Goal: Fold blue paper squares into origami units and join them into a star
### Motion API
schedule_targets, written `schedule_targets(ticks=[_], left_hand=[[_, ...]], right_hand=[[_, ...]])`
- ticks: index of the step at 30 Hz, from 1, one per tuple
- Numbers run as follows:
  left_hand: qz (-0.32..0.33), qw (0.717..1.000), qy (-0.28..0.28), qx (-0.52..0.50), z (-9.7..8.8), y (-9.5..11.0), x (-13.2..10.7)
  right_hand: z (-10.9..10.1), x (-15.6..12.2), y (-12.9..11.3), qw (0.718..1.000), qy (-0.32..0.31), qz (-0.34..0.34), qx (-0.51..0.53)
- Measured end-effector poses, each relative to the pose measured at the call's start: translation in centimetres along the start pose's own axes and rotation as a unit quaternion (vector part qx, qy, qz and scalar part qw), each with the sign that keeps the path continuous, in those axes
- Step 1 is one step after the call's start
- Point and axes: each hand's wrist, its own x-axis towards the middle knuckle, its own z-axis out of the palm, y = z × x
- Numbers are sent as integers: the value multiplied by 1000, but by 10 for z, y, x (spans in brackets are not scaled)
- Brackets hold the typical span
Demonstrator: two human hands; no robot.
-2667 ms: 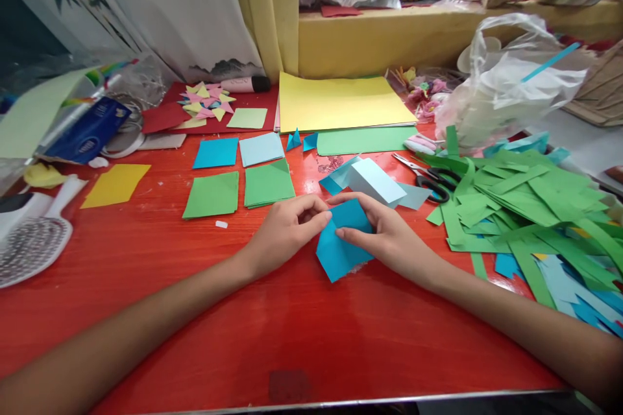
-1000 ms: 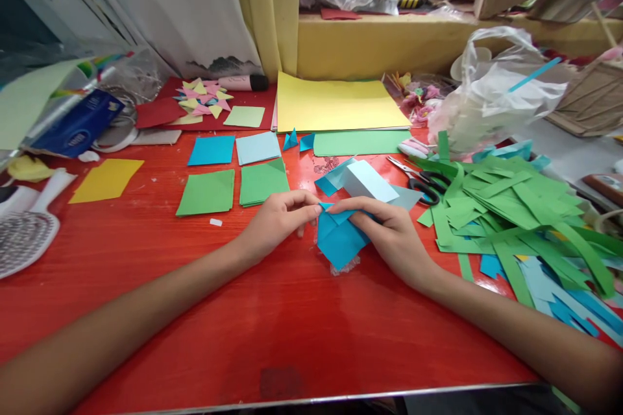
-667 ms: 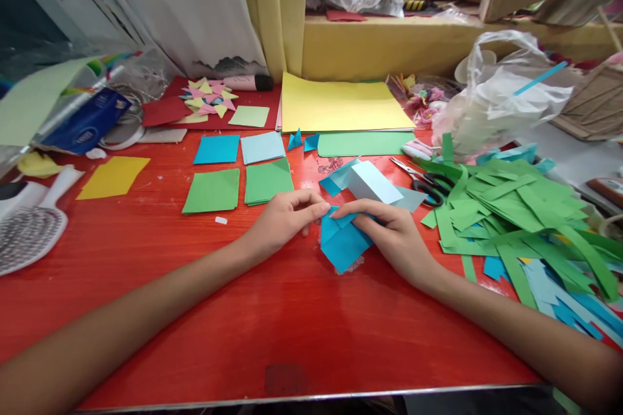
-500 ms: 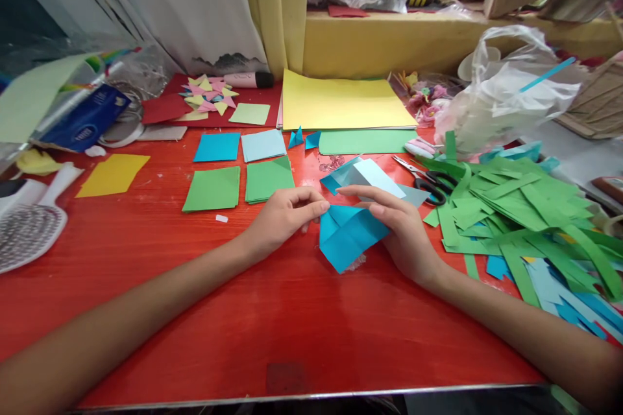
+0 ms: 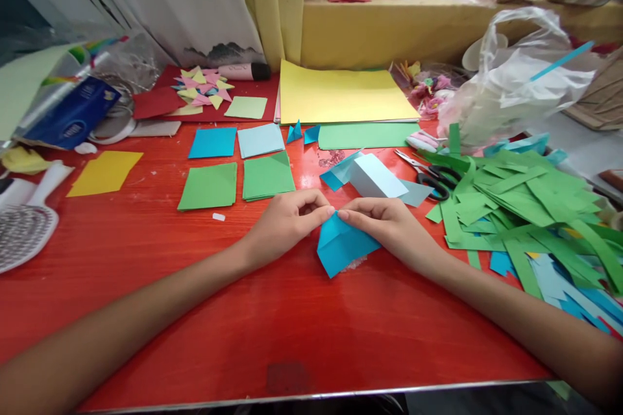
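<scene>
A creased sheet of blue paper (image 5: 344, 248) is held between both hands over the red table (image 5: 302, 337). My left hand (image 5: 294, 217) pinches its top left corner between thumb and forefinger. Right beside that pinch, my right hand (image 5: 389, 224) grips the paper's upper edge, thumb on the near side. The two thumb tips almost meet. Part of the sheet is hidden behind the right hand. Just beyond the hands lie folded light blue papers (image 5: 377, 175) and two small folded blue pieces (image 5: 294, 132).
Scissors (image 5: 428, 176) and a heap of green paper strips (image 5: 520, 201) lie to the right. Green paper squares (image 5: 208, 186) and a blue square (image 5: 212, 142) sit left of centre. A hairbrush (image 5: 34, 227) is at far left; yellow sheets (image 5: 345, 94) are at the back.
My right hand has moved from lying along the blue paper, fingers extended, to pinching its top edge close to the left thumb. The view has shifted slightly.
</scene>
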Motion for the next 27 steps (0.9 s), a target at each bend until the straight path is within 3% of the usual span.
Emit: schedule_targets(ticks=[15, 27], left_hand=[[3, 999, -8, 32, 0, 0, 2], [-8, 1000, 1, 6, 0, 2, 2]], right_hand=[[0, 1, 0, 1000, -1, 13, -26], [2, 0, 1, 999, 3, -37, 5]])
